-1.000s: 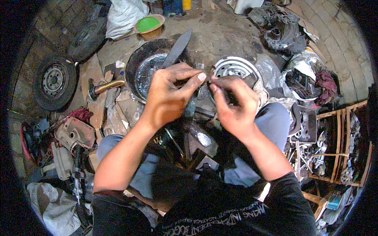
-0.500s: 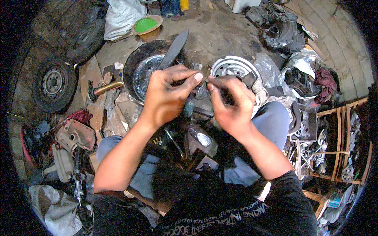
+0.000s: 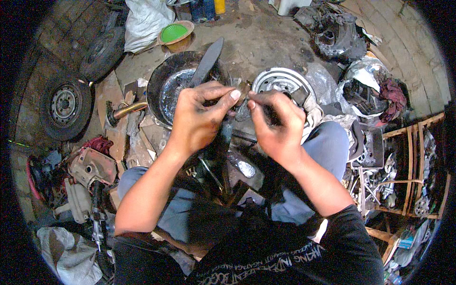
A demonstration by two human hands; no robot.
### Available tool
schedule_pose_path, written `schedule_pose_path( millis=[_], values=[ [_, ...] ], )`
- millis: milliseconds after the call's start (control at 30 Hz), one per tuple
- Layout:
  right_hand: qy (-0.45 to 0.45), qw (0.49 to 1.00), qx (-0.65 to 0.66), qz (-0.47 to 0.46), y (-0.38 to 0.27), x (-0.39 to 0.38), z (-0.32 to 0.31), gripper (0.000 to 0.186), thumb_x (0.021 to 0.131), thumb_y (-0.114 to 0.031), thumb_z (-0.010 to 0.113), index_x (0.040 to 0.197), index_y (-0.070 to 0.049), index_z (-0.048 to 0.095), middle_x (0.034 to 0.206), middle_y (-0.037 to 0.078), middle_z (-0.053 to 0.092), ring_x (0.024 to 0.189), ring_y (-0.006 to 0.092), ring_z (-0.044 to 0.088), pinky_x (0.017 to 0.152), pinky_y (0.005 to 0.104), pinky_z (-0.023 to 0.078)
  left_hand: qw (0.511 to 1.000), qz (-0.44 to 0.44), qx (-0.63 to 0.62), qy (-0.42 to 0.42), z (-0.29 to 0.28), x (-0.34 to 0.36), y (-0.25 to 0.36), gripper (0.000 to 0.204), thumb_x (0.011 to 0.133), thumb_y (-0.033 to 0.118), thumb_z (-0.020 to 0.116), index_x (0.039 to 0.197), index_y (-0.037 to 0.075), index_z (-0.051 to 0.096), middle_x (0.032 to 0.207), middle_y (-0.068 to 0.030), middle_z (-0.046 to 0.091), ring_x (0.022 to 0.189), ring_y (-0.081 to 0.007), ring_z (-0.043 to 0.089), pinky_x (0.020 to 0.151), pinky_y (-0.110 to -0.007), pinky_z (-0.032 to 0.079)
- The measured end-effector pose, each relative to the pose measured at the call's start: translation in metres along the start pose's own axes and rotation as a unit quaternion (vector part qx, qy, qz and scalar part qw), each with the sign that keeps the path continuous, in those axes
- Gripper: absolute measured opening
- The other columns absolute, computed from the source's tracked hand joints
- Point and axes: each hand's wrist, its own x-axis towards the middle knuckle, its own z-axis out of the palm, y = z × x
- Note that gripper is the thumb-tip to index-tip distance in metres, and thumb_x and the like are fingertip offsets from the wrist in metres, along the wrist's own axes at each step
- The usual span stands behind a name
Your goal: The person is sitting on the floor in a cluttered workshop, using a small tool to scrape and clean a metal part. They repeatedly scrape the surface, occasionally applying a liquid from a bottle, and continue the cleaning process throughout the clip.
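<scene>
Most of the small metal part [image 3: 243,91] is lying hidden behind the fingertips of both hands; only a dull brownish sliver is showing between them, too small and too blurred to tell its shape. Which way it is pointing and how its long axis is running cannot be made out. The dark clutter on the person's lap, below the wrists, is sitting in shadow and is hard to read.

The left hand [image 3: 197,118] is curling nearly closed, thumb and forefinger pinching the part from the left side. The right hand [image 3: 278,123] is also closing narrowly, its thumb and forefinger meeting the same part from the right, so the fingertips of the two hands are almost touching. The part is being held up in front of the person, above the knees.

Beneath and beyond the hands, on the dirt floor [image 3: 266,38], a dark metal basin [image 3: 166,90] is lying with a long flat blade [image 3: 206,61] resting across its rim. Just right of it a silver wheel rim [image 3: 280,80] is lying flat. A green bowl [image 3: 174,33] is standing farther off, and a tyre on its wheel [image 3: 65,105] is lying well apart at the left.
</scene>
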Motion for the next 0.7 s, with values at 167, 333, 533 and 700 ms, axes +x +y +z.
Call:
schedule_pose_path(
  millis=[167, 333, 533, 700],
  values=[
    [0.002, 0.999, 0.012, 0.04, 0.001, -0.002, 0.003, 0.015, 0.081, 0.002, 0.073, 0.096, -0.002, 0.071, 0.082, 0.016, 0.068, 0.073, 0.0332, 0.07, 0.065, 0.04, 0.054, 1.0, 0.012, 0.013, 0.004, -0.001, 0.0, 0.0, 0.022, 0.095, 0.015, 0.072, 0.1, -0.006, 0.077, 0.081, -0.0068, 0.068, 0.072, -0.0114, 0.062, 0.065, -0.027, 0.048],
    [0.008, 0.999, 0.033, 0.034, -0.004, -0.003, 0.002, 0.011, 0.083, 0.0, 0.073, 0.094, -0.001, 0.071, 0.082, 0.018, 0.069, 0.076, 0.035, 0.071, 0.066, 0.0398, 0.054, 0.999, 0.008, 0.036, -0.004, -0.001, 0.001, 0.002, 0.022, 0.095, 0.014, 0.072, 0.101, -0.007, 0.076, 0.081, -0.0074, 0.068, 0.073, -0.012, 0.063, 0.066, -0.027, 0.05],
    [-0.001, 0.996, 0.02, 0.083, -0.005, -0.001, 0.001, 0.007, 0.084, 0.0, 0.072, 0.09, 0.0, 0.068, 0.083, 0.018, 0.07, 0.077, 0.0366, 0.072, 0.067, 0.0405, 0.055, 1.0, 0.014, 0.026, -0.002, 0.0, 0.0, -0.002, 0.021, 0.094, 0.013, 0.072, 0.1, -0.007, 0.076, 0.081, -0.0086, 0.069, 0.074, -0.0136, 0.064, 0.068, -0.028, 0.05],
    [-0.001, 0.994, 0.032, 0.108, -0.003, -0.003, 0.0, 0.008, 0.085, -0.001, 0.072, 0.092, 0.0, 0.068, 0.084, 0.019, 0.07, 0.078, 0.0341, 0.073, 0.068, 0.04, 0.055, 0.998, 0.033, 0.05, -0.001, 0.0, 0.001, -0.002, 0.021, 0.094, 0.013, 0.073, 0.1, -0.007, 0.076, 0.081, -0.0098, 0.07, 0.075, -0.0146, 0.064, 0.069, -0.029, 0.049]
  ],
)
